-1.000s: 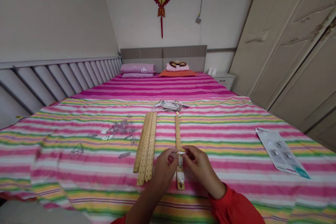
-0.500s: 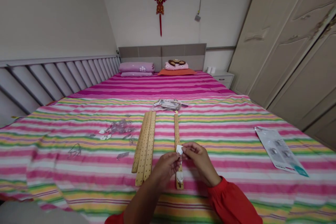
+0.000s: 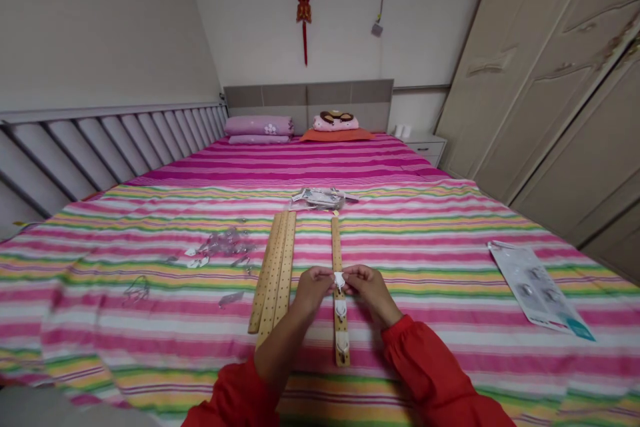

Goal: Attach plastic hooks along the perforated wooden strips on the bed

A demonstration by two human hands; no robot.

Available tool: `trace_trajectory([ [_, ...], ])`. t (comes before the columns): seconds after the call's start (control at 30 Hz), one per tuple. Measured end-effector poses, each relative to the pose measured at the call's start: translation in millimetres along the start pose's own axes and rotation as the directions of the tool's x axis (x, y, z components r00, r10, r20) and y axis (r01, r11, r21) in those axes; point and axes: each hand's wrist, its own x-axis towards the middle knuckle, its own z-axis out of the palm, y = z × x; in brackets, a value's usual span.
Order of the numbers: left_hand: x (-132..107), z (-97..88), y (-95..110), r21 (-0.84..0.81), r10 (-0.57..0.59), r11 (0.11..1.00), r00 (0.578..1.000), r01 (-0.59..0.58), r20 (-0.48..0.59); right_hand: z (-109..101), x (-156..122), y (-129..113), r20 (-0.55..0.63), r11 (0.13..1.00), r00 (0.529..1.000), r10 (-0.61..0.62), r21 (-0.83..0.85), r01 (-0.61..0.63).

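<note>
Left to right on the striped bed cover: wire loop, then a cluster of clear plastic bits with small white pieces beside it. Next, a group of loose perforated strips, side by side, long axes running near to far, far ends leaning slightly right; left forearm covers part of the near ends.

Left hand: fingertips pinched on the left edge of a white hook. Hook is over the single perforated strip, around mid-length; can't tell if it's touching the wood. Its base faces the far end, hook end points toward the person, long axis in line with the strip. Strip runs near to far, nearly straight away from the person. Two more hooks sit on its near half in a row, same orientation.

Right hand: fingertips pinched on the right edge of the same hook. Far right, well apart: blister pack, lying at a slant, teal end nearest the person.
</note>
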Motion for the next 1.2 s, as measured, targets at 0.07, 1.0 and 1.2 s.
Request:
trace_trajectory([
  [0.07,4,1.3,-5,0.012,0.016,1.0,1.0,-0.015,-0.01,0,3,5,-0.021,1.0,1.0,0.007,-0.004,-0.007],
  [1.0,22,3.9,-33,0.166,0.128,0.98,0.989,-0.113,-0.08,-4,12,33,-0.093,0.996,0.995,-0.026,-0.092,0.018],
  [1.2,23,5.0,-35,0.159,0.116,0.982,0.989,-0.101,-0.091,-5,13,39,-0.099,0.996,0.995,-0.033,-0.081,0.025],
])
